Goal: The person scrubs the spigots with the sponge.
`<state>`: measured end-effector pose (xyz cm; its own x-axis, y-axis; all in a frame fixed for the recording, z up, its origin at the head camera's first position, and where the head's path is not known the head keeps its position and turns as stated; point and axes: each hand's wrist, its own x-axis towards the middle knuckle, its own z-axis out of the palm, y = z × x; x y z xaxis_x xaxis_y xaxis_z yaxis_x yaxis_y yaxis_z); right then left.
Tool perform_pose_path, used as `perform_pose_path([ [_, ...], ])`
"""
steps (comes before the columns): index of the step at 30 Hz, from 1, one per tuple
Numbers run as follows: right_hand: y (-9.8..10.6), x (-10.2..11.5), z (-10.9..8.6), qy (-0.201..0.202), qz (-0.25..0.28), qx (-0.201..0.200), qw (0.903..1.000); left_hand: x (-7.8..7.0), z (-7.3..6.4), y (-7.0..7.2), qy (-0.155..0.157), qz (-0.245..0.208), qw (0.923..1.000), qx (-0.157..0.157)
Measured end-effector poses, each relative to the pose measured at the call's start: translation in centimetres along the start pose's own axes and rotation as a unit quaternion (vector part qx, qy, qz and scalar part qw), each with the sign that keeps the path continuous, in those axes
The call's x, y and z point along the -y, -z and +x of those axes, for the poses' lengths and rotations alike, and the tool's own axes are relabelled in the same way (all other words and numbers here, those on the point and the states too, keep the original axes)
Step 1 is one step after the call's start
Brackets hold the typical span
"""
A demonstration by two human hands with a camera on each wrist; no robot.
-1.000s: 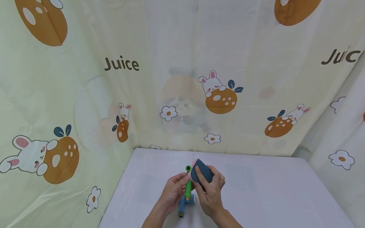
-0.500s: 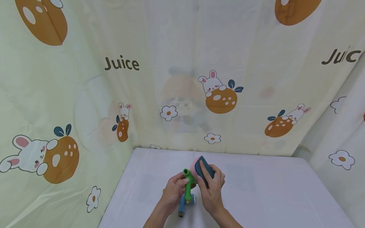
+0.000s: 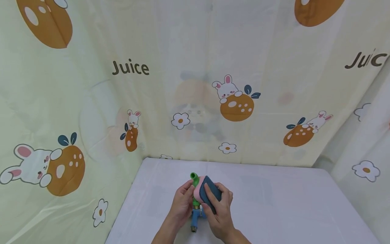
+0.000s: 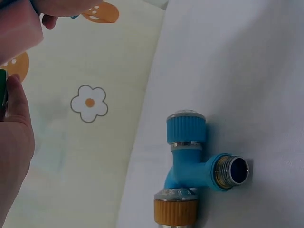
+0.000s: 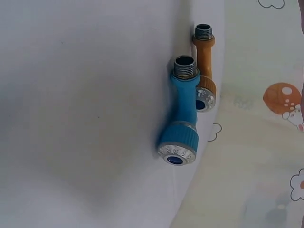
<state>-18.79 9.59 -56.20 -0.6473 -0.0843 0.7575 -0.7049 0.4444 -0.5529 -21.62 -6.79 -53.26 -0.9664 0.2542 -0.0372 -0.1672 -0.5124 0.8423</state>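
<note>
A green water tap [image 3: 196, 182] with a brass threaded end is held up over the table, pinched in the left hand [image 3: 179, 205]. My right hand [image 3: 221, 215] grips a two-layer sponge [image 3: 215, 190], pink on one face and dark blue on the other. Its pink face lies against the tap's side and hides much of the body. Below the hands, a blue tap [image 3: 195, 220] lies on the table. In the left wrist view, the sponge's pink layer [image 4: 19, 31] and a sliver of the green tap [image 4: 4, 88] show at the left edge.
An orange tap [image 5: 204, 59] lies close beside the blue tap [image 5: 185, 104] in the right wrist view. The white table [image 3: 289, 200] is enclosed by cream curtains [image 3: 170, 91] printed with rabbits, oranges and flowers.
The green tap has shifted left and its spout has tipped and risen slightly in the last half second. The sponge has moved left and down, now covering more of the tap.
</note>
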Motion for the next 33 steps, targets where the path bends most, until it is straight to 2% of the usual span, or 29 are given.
perform_pose_path([
  [7,0.0,-0.1,0.6,0.015,-0.052,0.024,0.9982,0.0,0.1,0.1,-0.001,0.014,0.9999,-0.001],
  [17,0.1,0.1,1.1,0.020,-0.109,0.038,0.9932,0.6,0.1,0.4,-0.012,0.050,0.9984,-0.022],
  [25,0.3,-0.4,1.1,0.046,-0.129,0.030,0.9901,0.3,0.0,0.5,-0.022,0.089,0.9956,-0.018],
  [33,0.5,-0.7,1.3,0.041,-0.153,0.036,0.9866,-0.1,-0.3,0.8,-0.022,0.099,0.9946,-0.024],
])
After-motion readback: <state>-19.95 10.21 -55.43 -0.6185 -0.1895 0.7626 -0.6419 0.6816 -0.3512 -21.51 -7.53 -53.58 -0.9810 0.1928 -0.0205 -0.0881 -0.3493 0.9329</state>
